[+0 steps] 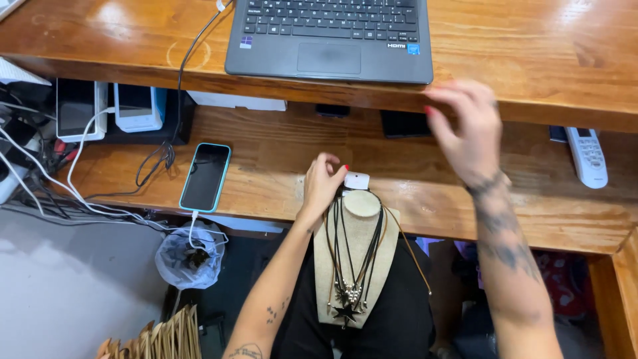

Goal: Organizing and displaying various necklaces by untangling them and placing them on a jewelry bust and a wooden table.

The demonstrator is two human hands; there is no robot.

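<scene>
From the head view I see my left hand (323,183) with its fingers curled onto the top of a beige necklace bust (357,256) that rests on my lap, just below the lower shelf edge. Dark cord necklaces (352,259) hang around its neck, ending in a black star pendant (345,311). A small white case (357,180) sits touching the bust's top, beside my fingertips. My right hand (468,129) hovers blurred near the upper tabletop (531,53) edge, fingers loosely spread, holding nothing. A laptop (330,40) sits above; a blue-cased phone (205,177) and a white remote (587,157) lie on the shelf
</scene>
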